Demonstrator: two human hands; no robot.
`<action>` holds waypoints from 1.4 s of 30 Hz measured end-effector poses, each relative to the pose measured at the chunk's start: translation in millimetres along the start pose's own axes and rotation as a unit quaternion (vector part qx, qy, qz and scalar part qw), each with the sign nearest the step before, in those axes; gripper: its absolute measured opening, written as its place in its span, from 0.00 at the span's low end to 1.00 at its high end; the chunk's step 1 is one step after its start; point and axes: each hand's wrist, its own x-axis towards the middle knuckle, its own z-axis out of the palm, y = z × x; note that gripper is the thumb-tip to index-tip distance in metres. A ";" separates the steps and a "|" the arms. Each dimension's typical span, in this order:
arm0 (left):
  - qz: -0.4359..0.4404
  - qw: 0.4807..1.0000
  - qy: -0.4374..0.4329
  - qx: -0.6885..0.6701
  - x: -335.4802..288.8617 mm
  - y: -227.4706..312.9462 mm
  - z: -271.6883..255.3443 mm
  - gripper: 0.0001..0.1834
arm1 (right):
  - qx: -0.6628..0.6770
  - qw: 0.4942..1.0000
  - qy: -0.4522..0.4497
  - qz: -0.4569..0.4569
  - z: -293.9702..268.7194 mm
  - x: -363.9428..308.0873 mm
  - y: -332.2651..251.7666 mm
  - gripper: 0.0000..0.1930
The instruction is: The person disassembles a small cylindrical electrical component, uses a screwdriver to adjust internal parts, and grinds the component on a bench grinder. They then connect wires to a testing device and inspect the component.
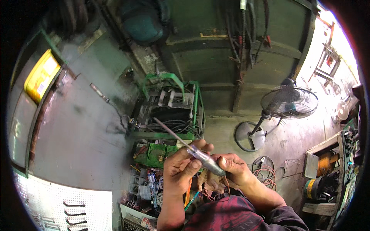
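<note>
A screwdriver (205, 158) with a long thin shaft and a clear, greyish handle is held up in front of my chest, its tip pointing away to the upper left. My left hand (179, 167) is closed around the front of the handle, where the shaft begins. At the handle's back end my right hand (234, 168) grips it, thumb on top. The right hand's lower fingers are partly hidden behind the handle. A thin reddish wire (227, 184) hangs just below the right hand; where it is attached I cannot make out.
Ahead stands a green metal frame (177, 81) with black cables. Below it sits a bin of mixed tools and parts (148, 192). A pedestal fan (289, 102) stands to the right, near coiled hoses (266, 173) and a wooden shelf (322, 208). A white pegboard (96, 204) is at left.
</note>
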 end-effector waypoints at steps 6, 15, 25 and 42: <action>-0.041 0.999 -0.031 -0.003 23.2 -41.1 83.2 0.21 | -0.139 0.975 0.134 -0.112 -40.9 -67.1 -40.4 0.28; -0.014 0.996 -0.015 -0.082 54.7 -101.5 163.7 0.17 | -0.309 0.889 0.303 -0.148 -84.3 -161.1 -95.7 0.11; -0.054 0.994 0.015 -0.099 59.1 -129.7 218.2 0.19 | -0.352 0.865 0.315 -0.168 -101.2 -208.3 -147.2 0.07; -0.044 0.996 0.012 -0.075 66.5 -119.0 223.2 0.20 | -0.367 0.856 0.321 -0.172 -96.4 -202.5 -158.0 0.07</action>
